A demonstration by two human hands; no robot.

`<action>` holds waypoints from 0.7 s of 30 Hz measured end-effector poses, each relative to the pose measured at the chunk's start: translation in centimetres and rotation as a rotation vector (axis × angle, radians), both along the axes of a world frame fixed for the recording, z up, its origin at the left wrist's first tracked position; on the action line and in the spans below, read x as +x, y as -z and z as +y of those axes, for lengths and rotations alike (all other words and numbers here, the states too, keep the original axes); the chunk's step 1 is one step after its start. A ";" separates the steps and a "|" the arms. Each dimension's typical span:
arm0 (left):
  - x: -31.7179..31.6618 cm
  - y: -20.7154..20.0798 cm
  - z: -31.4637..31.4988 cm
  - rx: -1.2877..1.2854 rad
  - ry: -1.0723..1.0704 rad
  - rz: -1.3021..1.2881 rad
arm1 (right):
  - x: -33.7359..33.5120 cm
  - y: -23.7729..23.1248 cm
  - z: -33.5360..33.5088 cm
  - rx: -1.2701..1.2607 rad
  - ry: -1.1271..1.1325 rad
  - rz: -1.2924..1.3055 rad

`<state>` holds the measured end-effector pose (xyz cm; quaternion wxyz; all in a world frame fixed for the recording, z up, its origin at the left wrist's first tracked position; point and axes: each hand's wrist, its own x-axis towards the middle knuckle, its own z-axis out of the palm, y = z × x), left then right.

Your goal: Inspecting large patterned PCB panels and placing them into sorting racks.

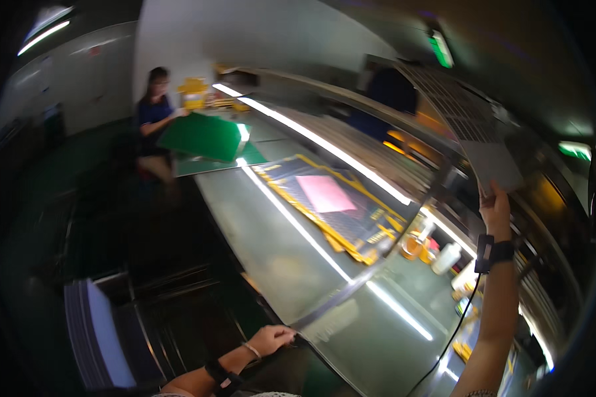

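My right hand (pixel 496 206) is raised at the right, its fingers closed on the lower end of a thin grey sheet (pixel 490 162). Rows of dark rectangles pattern the sheet's upper part, and it reaches up and away from me. Low in the middle, my left hand (pixel 269 339) is by the near edge of the grey worktable (pixel 285 291). Its fingers are curled together; whether anything is in them is too blurred to tell. Both wrists wear dark bands, and a thin black cable hangs from the right one.
Yellow-edged dark sheets with a pink sheet (pixel 326 193) on top lie on the table. A white bottle (pixel 446 259) and jars stand at the right. Beyond, another person (pixel 155 119) handles a green sheet (pixel 202 137). Stacked pale panels (pixel 99 334) stand at the lower left.
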<state>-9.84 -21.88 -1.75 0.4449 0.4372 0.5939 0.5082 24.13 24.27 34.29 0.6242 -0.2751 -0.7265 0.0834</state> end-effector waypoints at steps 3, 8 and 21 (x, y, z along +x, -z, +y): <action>-0.6 4.1 -7.9 -0.275 -0.160 0.013 | -10.1 -0.2 5.1 0.053 -0.155 -0.441; -3.2 12.7 -17.7 -0.609 -0.511 0.165 | -13.2 -3.5 17.5 -0.183 -0.597 -0.153; -15.3 11.5 -28.3 -0.605 -1.466 1.139 | -25.5 18.3 -23.2 -0.869 -0.981 -1.258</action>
